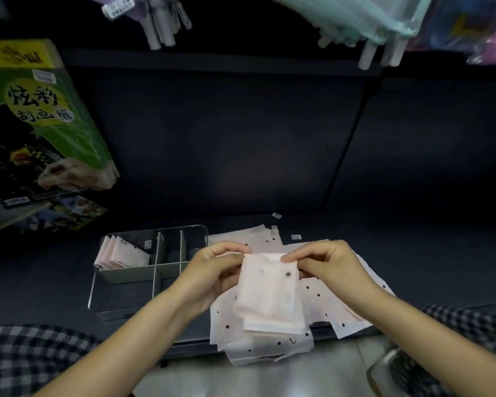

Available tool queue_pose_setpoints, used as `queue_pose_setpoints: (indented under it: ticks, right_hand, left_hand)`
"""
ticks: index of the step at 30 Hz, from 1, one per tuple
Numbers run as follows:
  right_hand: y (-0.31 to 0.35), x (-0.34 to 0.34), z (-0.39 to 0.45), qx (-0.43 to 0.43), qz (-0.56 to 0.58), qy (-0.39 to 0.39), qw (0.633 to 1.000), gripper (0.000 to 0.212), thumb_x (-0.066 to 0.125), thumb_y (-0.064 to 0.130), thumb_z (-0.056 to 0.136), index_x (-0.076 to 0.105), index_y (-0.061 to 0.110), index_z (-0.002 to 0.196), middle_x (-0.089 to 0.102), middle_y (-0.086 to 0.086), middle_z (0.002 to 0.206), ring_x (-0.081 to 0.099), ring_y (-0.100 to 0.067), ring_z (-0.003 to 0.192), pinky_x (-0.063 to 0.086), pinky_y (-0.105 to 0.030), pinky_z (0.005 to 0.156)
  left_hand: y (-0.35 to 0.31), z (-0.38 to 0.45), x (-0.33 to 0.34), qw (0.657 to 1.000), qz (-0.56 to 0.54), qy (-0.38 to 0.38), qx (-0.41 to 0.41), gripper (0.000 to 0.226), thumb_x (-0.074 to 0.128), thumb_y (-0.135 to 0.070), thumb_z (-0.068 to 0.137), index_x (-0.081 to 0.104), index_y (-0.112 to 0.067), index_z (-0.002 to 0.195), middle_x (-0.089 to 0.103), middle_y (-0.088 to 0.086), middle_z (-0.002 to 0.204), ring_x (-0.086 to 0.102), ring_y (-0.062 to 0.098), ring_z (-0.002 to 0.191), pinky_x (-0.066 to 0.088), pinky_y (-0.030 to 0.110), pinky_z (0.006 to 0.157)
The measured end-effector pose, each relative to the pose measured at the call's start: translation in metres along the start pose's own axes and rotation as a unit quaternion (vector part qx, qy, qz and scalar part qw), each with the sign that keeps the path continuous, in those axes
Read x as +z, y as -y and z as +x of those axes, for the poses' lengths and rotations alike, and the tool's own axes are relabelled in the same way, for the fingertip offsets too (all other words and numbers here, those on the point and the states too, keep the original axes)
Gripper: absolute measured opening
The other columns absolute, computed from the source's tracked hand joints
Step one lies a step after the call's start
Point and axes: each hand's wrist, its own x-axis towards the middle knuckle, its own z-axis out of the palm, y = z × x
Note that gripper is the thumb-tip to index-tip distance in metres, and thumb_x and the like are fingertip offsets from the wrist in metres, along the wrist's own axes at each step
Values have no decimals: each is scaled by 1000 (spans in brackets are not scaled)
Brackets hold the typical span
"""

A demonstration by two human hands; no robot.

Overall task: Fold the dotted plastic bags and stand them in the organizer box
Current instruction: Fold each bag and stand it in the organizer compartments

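A: Where is the bag just now?

B: The folded bag [269,290] hangs in the air between both hands, over the loose pile of dotted bags [352,305] on the dark shelf [226,138]. The left hand [212,270] pinches its top left corner between thumb and fingers; the right hand [324,267] pinches the top right corner the same way.

A: And the box?

B: The organizer box [121,293] sits just left of the pile, touching or nearly so. Its far-left compartment already holds a few folded bags [121,253] standing on edge, leaning a little. The other compartments look bare from here.

A: How should this fold be finished?

B: I'd line the top edges up square, run the fingers down the crease so the slippery plastic holds flat, and keep it narrow enough to slip between the dividers. Then stand it beside the others so they prop each other up.

A: Any writing to read?

B: The green pack [43,110] leaning at the left carries large Chinese characters, "炫彩刮画纸" as far as I can make out. The small tags on the hanging goods [155,21] above are too blurred to read.
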Motion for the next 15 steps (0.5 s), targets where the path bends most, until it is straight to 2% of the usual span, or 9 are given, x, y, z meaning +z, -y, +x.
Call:
queue_pose_setpoints:
  ticks: [2, 4, 7, 9, 10, 13, 15]
  right_hand:
    - [0, 2, -1, -21, -18, -6, 1000, 46, 54, -15, 82, 77, 22, 66, 74, 0, 76, 69, -8, 71, 52, -13, 63]
    - [-2, 3, -1, -38, -31, -12, 999, 48, 54, -16, 82, 77, 23, 66, 74, 1, 76, 69, -9, 72, 52, -13, 64]
    - [-6, 6, -1, -56, -47, -27, 997, 48, 55, -15, 81, 77, 25, 68, 74, 2, 78, 69, -10, 75, 53, -15, 66]
    - [-8, 7, -1, -69, -59, -36, 995, 45, 55, -14, 82, 77, 24, 70, 74, 2, 79, 70, -11, 77, 54, -17, 69]
    - [-9, 8, -1, -71, -63, -38, 995, 44, 55, -14, 82, 77, 22, 71, 74, 3, 79, 70, -11, 78, 54, -17, 71]
    - [-10, 11, 2, -56, -54, -25, 997, 41, 56, -14, 82, 77, 19, 71, 74, 3, 82, 70, -10, 81, 54, -17, 72]
    - [-10, 10, 4, -29, -30, -10, 999, 37, 53, -13, 84, 76, 15, 77, 75, 4, 89, 69, -8, 88, 53, -15, 75]
  left_hand:
    - [0, 0, -2, 1000, -15, 0, -4, 33, 55, 7, 86, 74, -11, 67, 68, 7, 71, 65, 10, 61, 54, 20, 55]
    - [-1, 0, -4, 999, -41, -7, -11, 29, 55, 4, 87, 76, -13, 75, 71, 8, 81, 69, 14, 70, 55, 23, 60]
    - [1, 0, -2, 998, -49, -6, -34, 20, 54, -19, 93, 74, -15, 97, 73, 10, 93, 71, 20, 85, 56, 27, 65]
    - [8, 0, 1, 998, -5, 17, -56, 31, 53, -35, 93, 72, -13, 102, 73, 9, 99, 70, 20, 93, 56, 29, 75]
    - [12, -1, 3, 998, 25, 23, -57, 33, 53, -36, 93, 72, -11, 101, 73, 9, 100, 70, 19, 95, 55, 29, 79]
    - [17, -2, 7, 997, 62, -18, -31, 22, 58, -24, 91, 75, -11, 88, 74, 7, 93, 70, 14, 83, 54, 22, 71]
    - [14, -1, 5, 993, 105, -58, 26, 20, 61, -19, 90, 75, -11, 79, 72, 4, 85, 66, 13, 75, 53, 19, 67]
